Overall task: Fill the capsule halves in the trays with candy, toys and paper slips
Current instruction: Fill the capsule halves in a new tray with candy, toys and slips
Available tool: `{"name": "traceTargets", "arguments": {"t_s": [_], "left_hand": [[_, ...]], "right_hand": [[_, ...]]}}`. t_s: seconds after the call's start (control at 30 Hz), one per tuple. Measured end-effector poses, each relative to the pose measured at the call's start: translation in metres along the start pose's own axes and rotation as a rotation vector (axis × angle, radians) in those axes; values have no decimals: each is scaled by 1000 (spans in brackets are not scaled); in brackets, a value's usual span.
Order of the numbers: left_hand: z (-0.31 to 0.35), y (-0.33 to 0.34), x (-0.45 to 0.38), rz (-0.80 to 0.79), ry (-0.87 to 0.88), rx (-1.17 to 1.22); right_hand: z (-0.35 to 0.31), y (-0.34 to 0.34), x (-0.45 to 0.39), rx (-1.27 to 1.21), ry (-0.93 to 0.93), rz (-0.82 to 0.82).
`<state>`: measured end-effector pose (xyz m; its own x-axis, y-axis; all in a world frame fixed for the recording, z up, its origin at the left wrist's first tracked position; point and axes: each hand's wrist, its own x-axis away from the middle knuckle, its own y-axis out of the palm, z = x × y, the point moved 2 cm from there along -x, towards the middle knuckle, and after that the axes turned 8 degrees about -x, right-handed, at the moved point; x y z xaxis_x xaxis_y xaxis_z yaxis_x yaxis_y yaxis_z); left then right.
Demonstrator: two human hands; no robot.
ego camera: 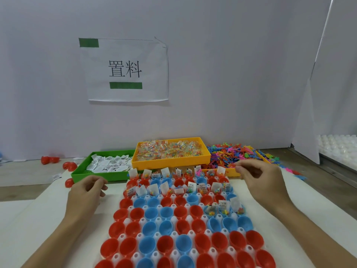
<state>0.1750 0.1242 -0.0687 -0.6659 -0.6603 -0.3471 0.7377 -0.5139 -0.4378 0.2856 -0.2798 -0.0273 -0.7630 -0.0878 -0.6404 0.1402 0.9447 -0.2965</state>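
You have one view only, from a wide-angle camera worn on your head. It looks forward and slightly down across the desk [23,219], from your seated or standing side toward a pale wall [212,74] straight ahead. The nearest things sit close under the lens: the tray of capsule halves [173,225] fills the lower middle and runs off the bottom edge. Your forearms enter from the two lower corners, reaching away from you. The supply bins line the far desk edge, mid-frame. A paper sign [125,70] on the wall sits above centre. Straight lines bow near the frame edges.
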Motion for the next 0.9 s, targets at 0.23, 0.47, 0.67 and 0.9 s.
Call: {"name": "traceTargets", "arguments": {"t_s": [0.23,0.47,0.67,0.9], "left_hand": [[3,0,2,-6,0,9],[2,0,2,-3,-7,17],[1,0,1,4,-24,30],[1,0,1,6,-31,36]], "right_hand": [[-51,25,18,-40,-80,-340],[-58,34,26,-36,-60,-449],[-62,36,29,-79,-6,-515],[-66,39,32,-18,-39,-585]]}}
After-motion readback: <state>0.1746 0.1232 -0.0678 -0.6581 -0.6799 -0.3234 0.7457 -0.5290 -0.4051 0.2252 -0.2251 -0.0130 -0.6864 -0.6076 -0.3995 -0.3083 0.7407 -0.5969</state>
